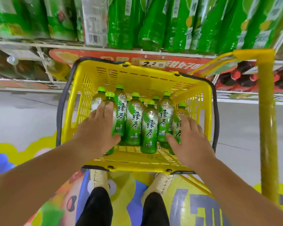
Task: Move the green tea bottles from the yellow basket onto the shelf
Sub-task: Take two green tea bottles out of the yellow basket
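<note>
A yellow basket point(137, 75) with dark handles stands on the floor in front of my feet. Several green tea bottles point(149, 126) with green caps stand upright inside it. My left hand point(96, 129) wraps around the leftmost front bottle point(110, 98), fingers over its shoulder and thumb against its label. My right hand point(189, 141) curls around the rightmost bottle point(180, 115), fingers on top, thumb at its lower side. Above the basket runs the shelf point(104, 48), its edge white, packed with green bottles.
A yellow display post point(266, 128) rises right beside the basket. A lower shelf point(252, 79) holds dark red-capped bottles on the right and brown bottles on the left. A price tag point(152, 63) hangs on the shelf edge. Colourful floor graphics lie under my shoes.
</note>
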The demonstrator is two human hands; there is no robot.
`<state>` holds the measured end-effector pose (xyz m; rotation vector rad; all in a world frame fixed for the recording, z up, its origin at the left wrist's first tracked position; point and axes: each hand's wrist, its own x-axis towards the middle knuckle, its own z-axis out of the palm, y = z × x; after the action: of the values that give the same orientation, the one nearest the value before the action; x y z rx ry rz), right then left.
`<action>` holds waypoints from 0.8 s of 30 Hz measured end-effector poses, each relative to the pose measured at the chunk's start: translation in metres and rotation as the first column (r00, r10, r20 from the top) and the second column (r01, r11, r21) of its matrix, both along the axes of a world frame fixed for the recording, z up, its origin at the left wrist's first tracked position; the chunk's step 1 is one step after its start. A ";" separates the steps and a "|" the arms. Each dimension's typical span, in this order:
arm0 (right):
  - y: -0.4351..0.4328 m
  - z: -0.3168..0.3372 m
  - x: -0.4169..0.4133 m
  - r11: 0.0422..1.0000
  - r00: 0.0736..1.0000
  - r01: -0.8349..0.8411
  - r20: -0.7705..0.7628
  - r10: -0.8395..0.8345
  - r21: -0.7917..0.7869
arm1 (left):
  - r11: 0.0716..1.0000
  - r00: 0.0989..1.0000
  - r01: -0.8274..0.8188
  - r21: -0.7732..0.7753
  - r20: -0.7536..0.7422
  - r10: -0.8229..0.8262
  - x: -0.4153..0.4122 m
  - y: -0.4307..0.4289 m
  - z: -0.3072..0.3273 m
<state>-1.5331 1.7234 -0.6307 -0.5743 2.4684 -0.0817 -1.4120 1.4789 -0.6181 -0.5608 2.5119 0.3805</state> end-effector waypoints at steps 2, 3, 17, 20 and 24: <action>0.003 -0.013 -0.001 0.999 1.000 0.031 0.005 -0.031 0.018 | 0.999 1.000 -0.029 -0.019 -0.011 0.028 -0.002 0.001 -0.011; 0.004 -0.018 -0.002 0.998 0.999 0.050 0.012 -0.050 0.022 | 0.998 0.999 -0.047 -0.031 -0.026 0.046 -0.003 0.002 -0.016; -0.019 -0.069 -0.027 0.873 0.877 0.456 0.080 -0.474 0.171 | 0.853 0.859 -0.504 0.137 -0.029 0.512 0.009 0.004 -0.058; -0.021 -0.071 -0.026 0.850 0.851 0.503 0.079 -0.519 0.158 | 0.833 0.842 -0.536 0.136 0.013 0.539 0.005 0.000 -0.059; -0.019 -0.071 -0.018 0.841 0.838 0.534 0.072 -0.540 0.089 | 0.824 0.837 -0.543 0.162 0.020 0.547 0.006 -0.002 -0.055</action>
<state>-1.5513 1.7042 -0.7018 0.1687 2.4551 -0.2439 -1.4061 1.4769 -0.6735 -1.2192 2.2745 0.7986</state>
